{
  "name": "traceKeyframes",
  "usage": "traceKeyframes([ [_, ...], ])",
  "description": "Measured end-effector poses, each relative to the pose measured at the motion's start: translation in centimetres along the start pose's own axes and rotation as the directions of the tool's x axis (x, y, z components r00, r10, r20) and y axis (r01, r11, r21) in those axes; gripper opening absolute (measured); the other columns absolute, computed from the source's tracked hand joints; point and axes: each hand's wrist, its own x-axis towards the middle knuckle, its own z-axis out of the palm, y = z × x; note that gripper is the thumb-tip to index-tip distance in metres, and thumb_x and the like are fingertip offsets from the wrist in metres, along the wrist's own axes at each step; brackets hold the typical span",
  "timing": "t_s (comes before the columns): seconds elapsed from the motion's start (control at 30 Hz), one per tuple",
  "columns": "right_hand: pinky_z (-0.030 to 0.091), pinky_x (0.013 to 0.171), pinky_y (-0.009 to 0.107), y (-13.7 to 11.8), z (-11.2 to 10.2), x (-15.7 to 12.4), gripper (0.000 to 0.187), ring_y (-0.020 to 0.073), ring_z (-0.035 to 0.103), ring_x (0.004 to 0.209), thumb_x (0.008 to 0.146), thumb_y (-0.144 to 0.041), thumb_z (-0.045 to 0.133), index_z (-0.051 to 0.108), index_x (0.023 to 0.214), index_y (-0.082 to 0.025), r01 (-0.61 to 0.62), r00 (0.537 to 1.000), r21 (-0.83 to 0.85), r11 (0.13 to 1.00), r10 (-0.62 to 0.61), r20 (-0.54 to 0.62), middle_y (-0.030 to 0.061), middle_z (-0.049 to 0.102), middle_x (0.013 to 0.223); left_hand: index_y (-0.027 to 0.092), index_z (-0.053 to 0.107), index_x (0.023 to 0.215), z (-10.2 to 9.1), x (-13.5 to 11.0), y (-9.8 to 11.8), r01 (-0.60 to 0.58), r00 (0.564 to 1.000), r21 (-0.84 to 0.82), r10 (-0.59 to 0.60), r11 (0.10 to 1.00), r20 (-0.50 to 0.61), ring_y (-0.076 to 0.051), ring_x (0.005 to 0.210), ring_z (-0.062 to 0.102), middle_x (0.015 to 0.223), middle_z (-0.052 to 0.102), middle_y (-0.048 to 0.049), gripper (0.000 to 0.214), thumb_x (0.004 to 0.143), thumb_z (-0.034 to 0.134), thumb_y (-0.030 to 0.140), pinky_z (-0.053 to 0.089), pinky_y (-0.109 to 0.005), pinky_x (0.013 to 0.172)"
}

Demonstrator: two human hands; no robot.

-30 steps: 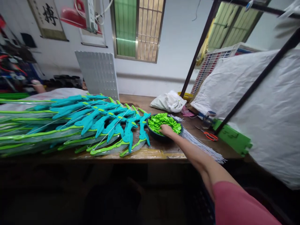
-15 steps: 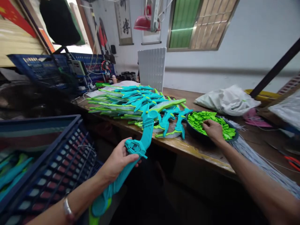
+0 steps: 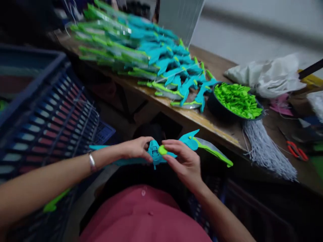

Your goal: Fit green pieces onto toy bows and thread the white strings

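Observation:
My left hand [image 3: 137,148] grips a turquoise and green plastic toy bow [image 3: 190,140] near its middle, in front of my body. The bow lies roughly crosswise, with a recess in its centre part facing up. Between thumb and fingers of my right hand [image 3: 183,159] is a small bright green plastic piece [image 3: 163,150], held right at that recess; whether it touches the bow I cannot tell. A dark bowl [image 3: 222,109] heaped with similar green pieces [image 3: 238,101] stands on the table to the right.
Many like bows [image 3: 161,55] are piled on the wooden table [image 3: 214,126]. Right of the bowl lie a bundle of grey-white cords [image 3: 267,153], red-handled scissors [image 3: 297,151] and a white bag [image 3: 272,75]. A blue plastic crate [image 3: 58,111] stands at left.
My right hand has come from the bowl to the bow with a green piece. The bow has swung from slanting to roughly crosswise, nearer my body. The view has tipped down.

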Motion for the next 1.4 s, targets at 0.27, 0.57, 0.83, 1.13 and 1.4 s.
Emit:
traceKeyframes([
  [0.27,0.055,0.090,0.034,4.7,1.5,-3.5,0.024,0.0186,0.061,0.112,0.092,-0.009,0.067,0.059,0.113,-0.014,0.247,0.896,-0.170,0.954,-0.158,0.414,0.0131,0.062,0.121,0.011,0.056,0.113,-0.4,2.1,-3.1,0.013,0.976,0.289,-0.076,0.957,0.206,-0.021,0.081,0.061,0.089,0.063,-0.0037,0.061,0.058,0.080,0.022,0.043,-0.026,0.063],
  [0.57,0.054,0.091,0.043,5.4,1.9,-2.5,0.020,0.0225,0.056,0.112,0.092,-0.006,0.064,0.059,0.109,-0.014,0.269,0.864,-0.151,0.951,-0.169,0.474,0.0128,0.063,0.119,0.014,0.061,0.106,-1.4,2.9,-3.2,-0.044,0.953,0.371,-0.073,0.928,0.294,-0.023,0.087,0.063,0.099,0.067,-0.0084,0.051,0.062,0.078,0.031,0.046,-0.028,0.071],
  [0.83,0.054,0.091,0.041,5.9,1.3,-2.5,0.022,0.0232,0.055,0.115,0.092,-0.002,0.060,0.061,0.110,-0.014,0.274,0.849,-0.164,0.948,-0.158,0.504,0.0134,0.061,0.123,0.015,0.062,0.109,-2.2,3.8,-3.3,-0.058,0.939,0.360,-0.072,0.931,0.337,-0.024,0.087,0.063,0.098,0.067,-0.0084,0.053,0.061,0.078,0.032,0.046,-0.028,0.070],
  [1.13,0.054,0.089,0.045,5.5,2.0,-4.0,0.021,0.0273,0.058,0.111,0.089,-0.005,0.066,0.060,0.107,-0.013,0.297,0.896,-0.320,0.900,-0.147,0.419,0.0118,0.067,0.121,0.014,0.061,0.104,-1.7,4.1,-3.1,-0.078,0.952,0.448,-0.066,0.891,0.298,-0.018,0.080,0.055,0.090,0.061,-0.0032,0.049,0.071,0.075,0.048,0.039,-0.026,0.064],
  [1.4,0.053,0.083,0.040,5.2,2.4,-4.8,0.028,0.0227,0.055,0.102,0.093,-0.013,0.066,0.056,0.119,-0.015,0.070,0.952,-0.391,0.918,0.055,0.300,0.0133,0.060,0.110,0.014,0.056,0.098,0.4,2.7,-1.1,0.075,0.982,0.564,-0.161,0.822,0.104,-0.015,0.076,0.051,0.088,0.057,-0.0012,0.034,0.080,0.076,0.036,0.033,-0.027,0.062],
])
